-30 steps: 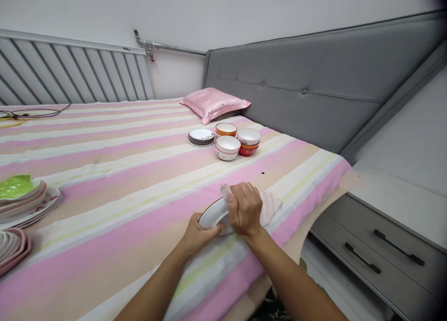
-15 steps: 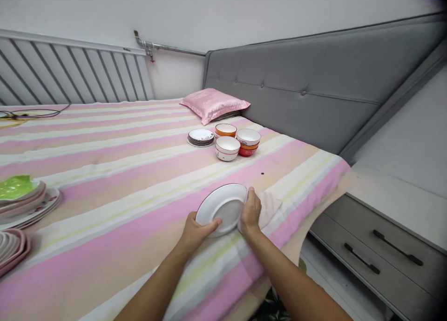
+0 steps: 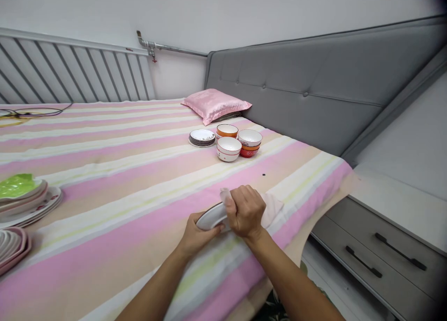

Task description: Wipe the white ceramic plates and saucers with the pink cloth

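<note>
Near the bed's front right corner my left hand (image 3: 196, 236) grips the near rim of a white plate (image 3: 212, 217), thumb on top, holding it low and nearly flat. My right hand (image 3: 245, 211) is closed round a pale pink cloth (image 3: 270, 207) and presses it onto the plate, covering most of the plate's right side. The rest of the cloth trails onto the striped bedsheet (image 3: 139, 172) to the right of my hand.
Three bowl stacks (image 3: 238, 143) and a stack of small plates (image 3: 202, 137) stand further up the bed by a pink pillow (image 3: 216, 103). More plates with a green dish (image 3: 21, 195) lie at the left edge. A grey nightstand (image 3: 380, 246) stands right of the bed.
Half a second ago the plate was tilted up facing me with my right hand at its right edge; now it lies flatter and my right hand with the cloth is over it again.
</note>
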Tool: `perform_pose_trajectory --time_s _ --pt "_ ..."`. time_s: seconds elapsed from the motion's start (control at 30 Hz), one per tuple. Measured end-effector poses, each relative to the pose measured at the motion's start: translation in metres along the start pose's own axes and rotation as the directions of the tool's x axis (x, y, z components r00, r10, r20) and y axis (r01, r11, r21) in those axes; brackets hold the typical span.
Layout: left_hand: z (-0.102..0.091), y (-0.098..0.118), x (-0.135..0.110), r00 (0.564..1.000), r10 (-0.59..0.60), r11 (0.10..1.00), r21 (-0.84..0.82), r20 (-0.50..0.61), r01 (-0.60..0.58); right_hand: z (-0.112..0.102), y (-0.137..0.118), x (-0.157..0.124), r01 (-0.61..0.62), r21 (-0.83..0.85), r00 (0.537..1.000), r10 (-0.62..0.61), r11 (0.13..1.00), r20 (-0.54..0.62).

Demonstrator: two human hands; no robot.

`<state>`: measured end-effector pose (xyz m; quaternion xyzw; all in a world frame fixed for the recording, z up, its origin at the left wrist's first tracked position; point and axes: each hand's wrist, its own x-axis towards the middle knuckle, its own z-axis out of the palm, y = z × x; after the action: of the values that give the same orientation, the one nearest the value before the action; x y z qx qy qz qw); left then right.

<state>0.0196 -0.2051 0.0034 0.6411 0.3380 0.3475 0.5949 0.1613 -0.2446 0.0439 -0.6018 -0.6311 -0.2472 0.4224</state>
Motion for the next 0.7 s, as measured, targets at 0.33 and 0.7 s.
perform_pose_trajectory --time_s 0.33,0.7 --pt "0.003 0.005 0.0 0.999 -0.044 0.999 -0.012 -0.008 0.044 0.012 0.003 -0.005 -0.268 0.101 0.963 0.268 0.958 0.015" --pt "0.001 0.004 0.001 0.989 -0.124 0.991 -0.06 -0.083 0.12 0.042 0.019 -0.027 -0.684 0.534 0.628 0.773 0.497 0.086"
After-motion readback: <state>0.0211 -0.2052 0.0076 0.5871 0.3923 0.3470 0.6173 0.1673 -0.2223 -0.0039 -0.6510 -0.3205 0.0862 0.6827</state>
